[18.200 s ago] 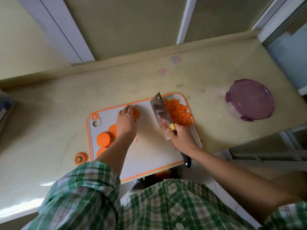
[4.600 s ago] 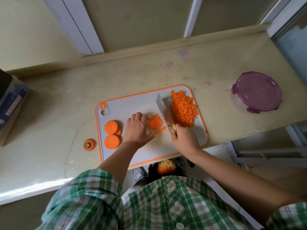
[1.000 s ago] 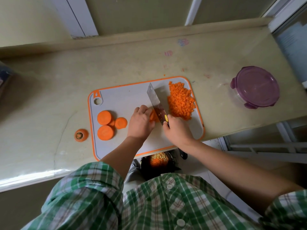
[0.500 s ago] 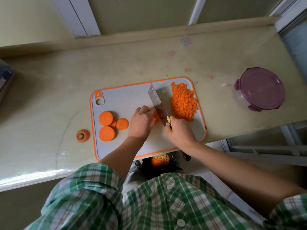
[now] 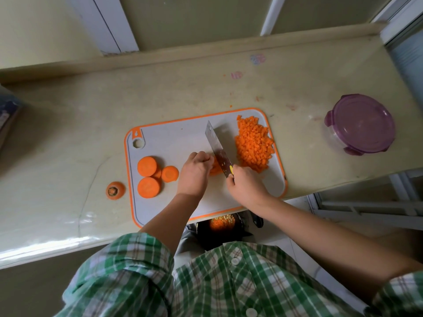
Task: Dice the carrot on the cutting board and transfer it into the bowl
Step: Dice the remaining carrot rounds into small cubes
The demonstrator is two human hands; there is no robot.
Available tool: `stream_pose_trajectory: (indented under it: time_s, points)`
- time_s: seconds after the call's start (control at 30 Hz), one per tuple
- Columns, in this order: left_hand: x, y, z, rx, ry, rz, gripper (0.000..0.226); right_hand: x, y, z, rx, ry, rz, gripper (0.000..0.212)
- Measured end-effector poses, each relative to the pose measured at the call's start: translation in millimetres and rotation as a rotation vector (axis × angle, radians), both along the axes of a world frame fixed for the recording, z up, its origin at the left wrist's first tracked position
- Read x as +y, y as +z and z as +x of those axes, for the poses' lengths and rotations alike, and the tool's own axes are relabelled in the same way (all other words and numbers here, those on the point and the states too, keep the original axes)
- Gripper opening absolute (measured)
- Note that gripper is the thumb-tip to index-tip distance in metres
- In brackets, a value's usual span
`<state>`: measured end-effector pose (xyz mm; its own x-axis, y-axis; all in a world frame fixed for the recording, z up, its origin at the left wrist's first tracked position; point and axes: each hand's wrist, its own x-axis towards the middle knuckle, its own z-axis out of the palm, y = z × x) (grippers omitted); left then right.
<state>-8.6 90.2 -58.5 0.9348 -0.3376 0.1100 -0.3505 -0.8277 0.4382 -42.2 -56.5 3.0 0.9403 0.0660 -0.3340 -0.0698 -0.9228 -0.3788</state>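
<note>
A white cutting board (image 5: 174, 138) with an orange rim lies on the counter. My right hand (image 5: 246, 185) grips the cleaver (image 5: 216, 146), whose blade stands on the board over carrot strips (image 5: 215, 169). My left hand (image 5: 194, 173), fingers curled, holds those strips down just left of the blade. A heap of diced carrot (image 5: 254, 143) sits at the board's right end. Several thick carrot rounds (image 5: 148, 177) lie at its left end. A dark bowl (image 5: 220, 225) with diced carrot shows below the counter edge, partly hidden by the board.
The cut carrot top (image 5: 115, 190) lies on the counter left of the board. A container with a purple lid (image 5: 361, 123) stands at the right. A blue package (image 5: 6, 113) shows at the far left edge. The counter's front edge runs under the board's near side.
Since 4.6 s ago, another carrot round lies beside the rounds at the left. In the last second both hands and the cleaver stay at the strips, shifting only slightly.
</note>
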Motion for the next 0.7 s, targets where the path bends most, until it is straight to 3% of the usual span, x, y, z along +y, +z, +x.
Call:
stream_pose_trajectory:
  time_s: [0.3,0.47,0.7]
  points:
    - [-0.2,-3.6,-0.1,-0.024,-0.013,0.038,0.027,8.9,-12.7,-5.7,-0.021,-0.039,-0.004,0.012]
    - [2.1,-4.9,-0.3,-0.031,-0.005,-0.019,0.011,6.1,-14.8,-6.2,-0.055,-0.066,0.026,0.012]
    - [3.0,7.6,0.7,0.099,0.058,-0.073,0.027,-1.4,-0.9,-0.8,-0.091,-0.034,0.035,0.013]
